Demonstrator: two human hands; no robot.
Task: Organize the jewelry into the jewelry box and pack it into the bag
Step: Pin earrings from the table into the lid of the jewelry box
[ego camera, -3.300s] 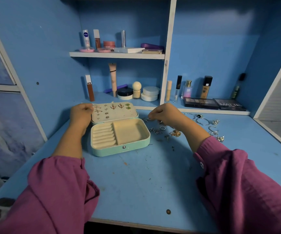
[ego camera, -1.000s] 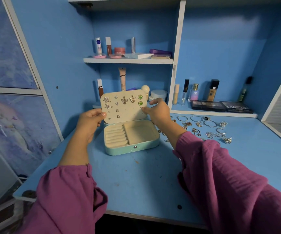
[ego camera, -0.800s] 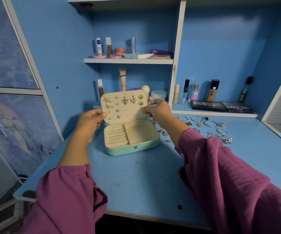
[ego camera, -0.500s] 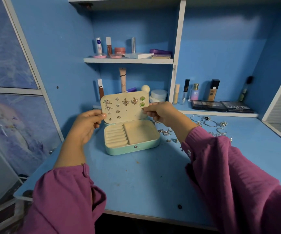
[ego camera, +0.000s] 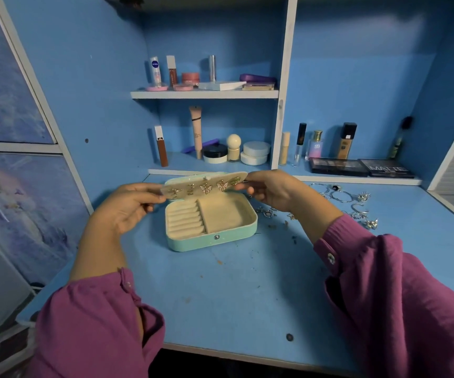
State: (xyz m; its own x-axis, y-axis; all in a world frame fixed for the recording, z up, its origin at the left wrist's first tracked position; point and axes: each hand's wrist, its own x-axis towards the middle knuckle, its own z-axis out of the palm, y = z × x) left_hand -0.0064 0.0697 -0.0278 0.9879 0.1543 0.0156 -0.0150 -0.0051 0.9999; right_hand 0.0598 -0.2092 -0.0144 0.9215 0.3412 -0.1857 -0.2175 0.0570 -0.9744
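A mint-green jewelry box point(ego camera: 212, 240) stands open on the blue desk, its cream inside showing ring rolls on the left and a bare compartment on the right. A cream earring panel point(ego camera: 204, 185) studded with several earrings, butterflies among them, is tipped forward over the box. My left hand point(ego camera: 127, 205) pinches the panel's left end. My right hand point(ego camera: 272, 188) pinches its right end. Loose rings and earrings point(ego camera: 351, 204) lie scattered on the desk to the right of the box. No bag is in view.
Cosmetics stand along the low back ledge point(ego camera: 220, 154) and on the upper shelf point(ego camera: 204, 94). Two dark eyeshadow palettes point(ego camera: 362, 167) lie at the back right. A white upright divider point(ego camera: 280, 105) splits the cabinet. The desk's front edge point(ego camera: 247, 353) runs close to my sleeves.
The earring panel has tilted from nearly upright down towards the box, now almost flat above it. Both hands came lower with it and still hold its two ends.
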